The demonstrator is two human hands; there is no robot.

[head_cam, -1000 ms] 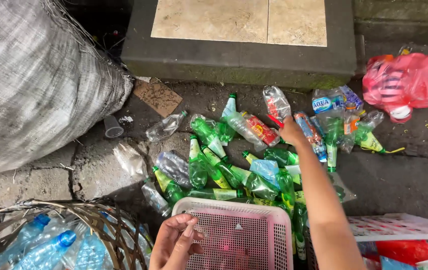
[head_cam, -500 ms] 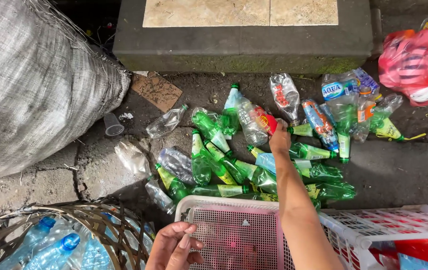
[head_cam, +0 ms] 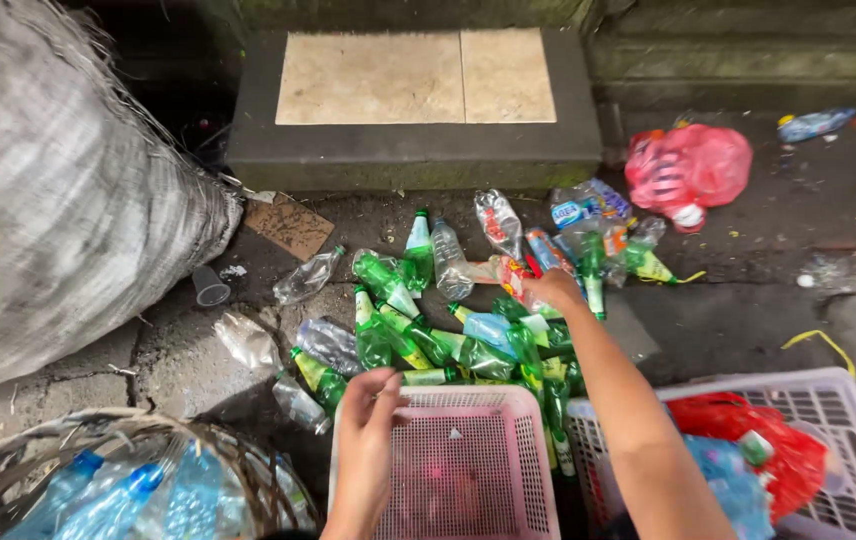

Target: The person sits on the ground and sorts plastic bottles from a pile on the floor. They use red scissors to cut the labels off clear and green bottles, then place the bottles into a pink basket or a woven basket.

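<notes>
Bottle (head_cam: 510, 276) lies sideways in right hand (head_cam: 551, 290); left hand (head_cam: 368, 405) touches pink basket (head_cam: 468, 470).

Bottle heap (head_cam: 468, 320) packed tight mid-ground, no gaps between bottles. Approach from near side blocked by pink basket (head_cam: 468, 470) and white basket (head_cam: 828, 400); narrow slot left between them, filled by right forearm. Left hand (head_cam: 368, 410) set on pink basket's far rim. Far side closed by stone step (head_cam: 413, 150). Left flank walled by grey sack (head_cam: 58, 220), wicker basket (head_cam: 98, 440) below. Bare pavement (head_cam: 728, 320) open right of heap, up to red bag (head_cam: 688, 170).
</notes>
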